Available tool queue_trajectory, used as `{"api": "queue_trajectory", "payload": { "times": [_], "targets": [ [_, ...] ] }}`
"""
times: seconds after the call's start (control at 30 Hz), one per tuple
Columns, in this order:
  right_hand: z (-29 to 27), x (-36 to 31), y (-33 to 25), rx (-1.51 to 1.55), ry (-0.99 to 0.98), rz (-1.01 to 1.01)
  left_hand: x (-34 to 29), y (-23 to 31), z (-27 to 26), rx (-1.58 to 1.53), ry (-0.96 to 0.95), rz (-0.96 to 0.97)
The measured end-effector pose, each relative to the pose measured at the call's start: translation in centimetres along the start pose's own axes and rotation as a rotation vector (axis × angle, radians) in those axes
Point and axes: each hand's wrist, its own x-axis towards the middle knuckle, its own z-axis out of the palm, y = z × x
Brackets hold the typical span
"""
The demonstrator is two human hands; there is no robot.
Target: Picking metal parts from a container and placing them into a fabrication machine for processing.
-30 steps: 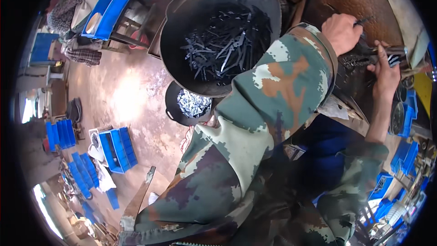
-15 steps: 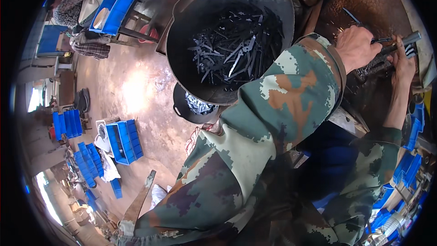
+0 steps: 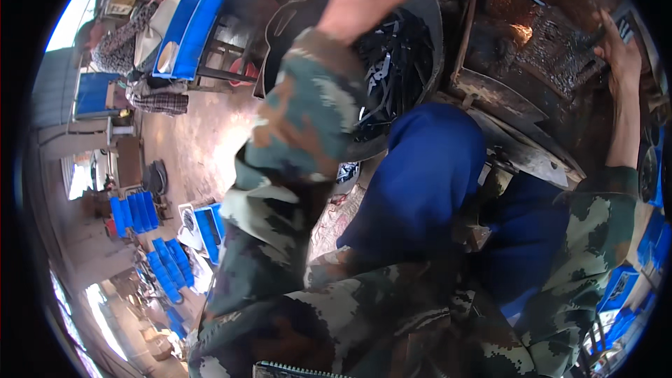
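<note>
Reaching over the black tub (image 3: 420,108) of dark metal parts (image 3: 388,63), the left hand (image 3: 357,3) seems clamped on one, likely fetching stock, while the right hand (image 3: 619,49) grips a bench tool (image 3: 609,21).

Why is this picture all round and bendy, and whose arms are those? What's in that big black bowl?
The picture comes from a small camera worn on a person's head, looking down. Its lens sees very wide, so straight edges bend and the corners go black. The two arms in camouflage sleeves belong to that person. The left hand is up over a big black basin full of dark metal pieces, and seems to have something dark at its fingertips, though it is blurred. The right hand reaches to a rusty workbench and grips something dark there; I cannot tell what. The blue shape in the middle is the person's knee. On the floor to the left lie blue trays.
</note>
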Motion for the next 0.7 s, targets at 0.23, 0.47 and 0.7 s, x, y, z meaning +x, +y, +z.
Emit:
{"api": "queue_trajectory", "payload": {
  "times": [0.23, 0.47, 0.7],
  "targets": [
    [-1.2, 0.4, 1.5, 0.002, -0.058, 0.005, -4.0, -14.7, -1.9, 0.374, -0.120, -0.276],
    [-0.6, -0.7, 0.2, 0.025, -0.068, 0.022, -5.1, -19.3, -0.1, 0.581, -0.231, -0.459],
    [-0.6, -0.8, 0.0, -0.014, -0.094, 0.050, -4.1, -20.4, 0.0, 0.771, -0.290, -0.433]
  ]
}}
